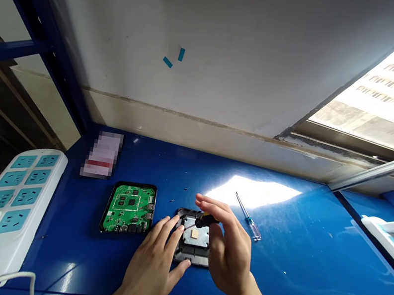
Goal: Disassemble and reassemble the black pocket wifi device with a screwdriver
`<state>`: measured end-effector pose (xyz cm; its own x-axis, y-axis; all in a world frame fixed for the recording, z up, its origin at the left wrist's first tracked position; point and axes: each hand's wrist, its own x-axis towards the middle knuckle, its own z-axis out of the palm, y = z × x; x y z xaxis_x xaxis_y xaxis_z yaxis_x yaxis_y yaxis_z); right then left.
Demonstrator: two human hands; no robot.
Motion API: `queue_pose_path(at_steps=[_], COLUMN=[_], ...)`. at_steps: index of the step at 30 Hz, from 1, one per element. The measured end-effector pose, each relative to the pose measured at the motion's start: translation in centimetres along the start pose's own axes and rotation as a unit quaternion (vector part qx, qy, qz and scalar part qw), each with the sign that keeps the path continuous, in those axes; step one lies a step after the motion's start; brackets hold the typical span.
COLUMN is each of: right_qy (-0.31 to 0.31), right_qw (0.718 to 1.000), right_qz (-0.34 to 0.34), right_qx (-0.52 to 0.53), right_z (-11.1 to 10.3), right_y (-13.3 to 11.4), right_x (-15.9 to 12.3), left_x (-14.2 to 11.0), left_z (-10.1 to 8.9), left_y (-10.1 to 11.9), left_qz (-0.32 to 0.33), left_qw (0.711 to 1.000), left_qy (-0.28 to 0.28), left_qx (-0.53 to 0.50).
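The right hand [229,246] grips a black-and-yellow-handled screwdriver [203,220] over a rectangular black plastic casing [196,256]. The left hand [157,251], fingers outstretched, rests at its edge.

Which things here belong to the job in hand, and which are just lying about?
Likely in the job:
yellow-and-black screwdriver in the right hand
black casing, touched by the left hand
green circuit board

Apparently just lying about:
clear-handled screwdriver
white power strip at left
blue wall strips
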<state>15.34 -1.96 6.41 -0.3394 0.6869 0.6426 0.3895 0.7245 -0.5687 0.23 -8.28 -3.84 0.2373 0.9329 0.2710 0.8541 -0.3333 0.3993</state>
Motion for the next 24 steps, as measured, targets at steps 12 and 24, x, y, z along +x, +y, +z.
queue_pose_path(at_steps=[12,24], right_qy=[-0.001,-0.004], right_qw=[1.0,0.999], right_qz=[0.012,0.006], right_qx=[-0.003,-0.031], right_z=[-0.07,-0.45], right_y=[0.23,0.09], right_x=[-0.23,-0.11], left_x=[-0.12,-0.16], left_z=[0.04,0.23], left_y=[0.02,-0.02], left_qz=[0.001,-0.005], left_qw=[1.0,1.0], left_qy=[0.001,0.006], left_qx=[-0.006,-0.011])
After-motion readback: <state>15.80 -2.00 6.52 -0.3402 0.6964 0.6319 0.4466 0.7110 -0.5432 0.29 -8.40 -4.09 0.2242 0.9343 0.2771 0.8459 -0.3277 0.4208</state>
